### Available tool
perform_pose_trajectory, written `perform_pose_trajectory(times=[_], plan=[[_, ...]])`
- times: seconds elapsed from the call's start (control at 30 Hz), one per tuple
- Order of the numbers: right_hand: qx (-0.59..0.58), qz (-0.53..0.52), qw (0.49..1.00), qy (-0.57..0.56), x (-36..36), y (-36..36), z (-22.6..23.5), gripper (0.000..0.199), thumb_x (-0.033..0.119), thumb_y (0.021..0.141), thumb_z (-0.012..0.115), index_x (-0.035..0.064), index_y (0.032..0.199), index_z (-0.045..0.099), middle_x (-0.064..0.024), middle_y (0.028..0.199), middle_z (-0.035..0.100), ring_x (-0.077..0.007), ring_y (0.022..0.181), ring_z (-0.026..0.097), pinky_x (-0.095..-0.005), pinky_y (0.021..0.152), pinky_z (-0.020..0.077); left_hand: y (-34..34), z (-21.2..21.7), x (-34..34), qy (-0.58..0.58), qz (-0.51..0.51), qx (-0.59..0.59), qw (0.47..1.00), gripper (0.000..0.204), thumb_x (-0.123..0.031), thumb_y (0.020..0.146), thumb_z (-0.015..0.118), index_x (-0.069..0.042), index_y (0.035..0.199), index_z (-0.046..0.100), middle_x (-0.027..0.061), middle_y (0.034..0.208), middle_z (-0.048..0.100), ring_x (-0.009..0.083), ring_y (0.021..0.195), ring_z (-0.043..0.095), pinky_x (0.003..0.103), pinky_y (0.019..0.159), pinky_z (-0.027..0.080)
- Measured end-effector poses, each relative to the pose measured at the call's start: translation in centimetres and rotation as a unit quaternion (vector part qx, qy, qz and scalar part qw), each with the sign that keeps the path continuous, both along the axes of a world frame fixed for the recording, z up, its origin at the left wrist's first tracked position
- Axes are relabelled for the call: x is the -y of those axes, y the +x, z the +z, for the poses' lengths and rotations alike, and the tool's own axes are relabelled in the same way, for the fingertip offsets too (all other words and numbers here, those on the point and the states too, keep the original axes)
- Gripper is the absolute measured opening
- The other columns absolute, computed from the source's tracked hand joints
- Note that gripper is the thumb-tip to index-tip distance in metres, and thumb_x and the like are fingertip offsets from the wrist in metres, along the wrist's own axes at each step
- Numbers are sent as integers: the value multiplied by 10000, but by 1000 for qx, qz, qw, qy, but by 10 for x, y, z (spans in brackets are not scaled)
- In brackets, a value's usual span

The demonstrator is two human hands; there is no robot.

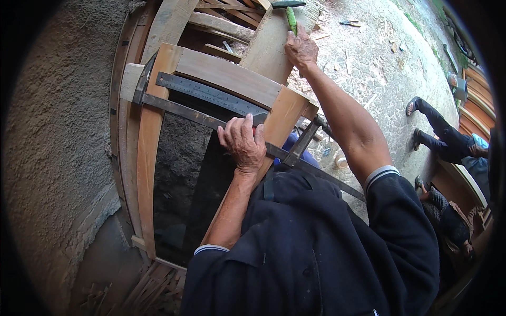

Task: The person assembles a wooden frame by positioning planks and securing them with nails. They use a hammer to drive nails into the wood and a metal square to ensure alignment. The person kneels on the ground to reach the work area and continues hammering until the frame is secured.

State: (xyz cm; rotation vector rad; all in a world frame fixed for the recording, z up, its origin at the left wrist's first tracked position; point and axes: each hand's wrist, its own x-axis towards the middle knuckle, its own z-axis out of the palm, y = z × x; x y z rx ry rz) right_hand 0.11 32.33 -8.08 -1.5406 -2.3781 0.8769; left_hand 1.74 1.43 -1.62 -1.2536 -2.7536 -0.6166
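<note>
My right hand [301,50], stretched out to the far side, is closed on the green handle of a hammer [291,20]. The hammer's dark head lies over a wide wooden board [271,39]. My left hand [243,145] is bent over the bar of a metal bar clamp [184,111], with its fingers at the head end of a steel combination square [205,95]. Something red shows between those fingers. The square's ruled blade lies across a wooden frame [226,76] with a dark glass pane [179,174]. The clamp spans the frame from side to side.
A rough wall [58,105] rises on the left. Wood scraps [142,289] lie at lower left. Pliers [350,23] and chips are on the concrete floor. Two people [448,139] are on the right, near wooden panels [474,108]. Slatted timber [226,23] lies beyond the frame.
</note>
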Motion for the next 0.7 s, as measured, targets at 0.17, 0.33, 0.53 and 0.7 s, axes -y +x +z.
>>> perform_pose_trajectory(times=[0.17,0.33,0.53,0.7], plan=[[-15,4,1000,9,0,1,-1,452,359,1010,448,108,1384,471,-272,1047,713,-488,967,692,-567,902,518,1,-1,0,-1,10,12,1000,408,-366,933,707,-117,1252,657,67,1176,607,294,1235,544,605,1158,248],[-11,9,1000,17,0,0,-1,470,346,1010,454,113,1419,448,-274,1034,714,-490,950,691,-568,893,520,1,0,-1,9,6,13,1000,414,-333,924,714,-109,1266,645,76,1171,602,301,1227,543,614,1153,246],[-11,0,1000,22,0,0,0,470,349,1009,452,123,1421,450,-275,1023,713,-485,955,693,-567,886,521,2,-1,-2,2,5,10,1000,426,-315,917,711,-92,1273,638,87,1182,590,310,1241,528,628,1152,244],[9,6,1000,12,0,-1,3,469,350,1010,452,129,1424,453,-273,1005,712,-484,942,697,-573,875,521,3,-3,-1,8,2,17,1000,415,-305,934,682,-85,1282,630,127,1262,563,341,1306,482,654,1157,238]])
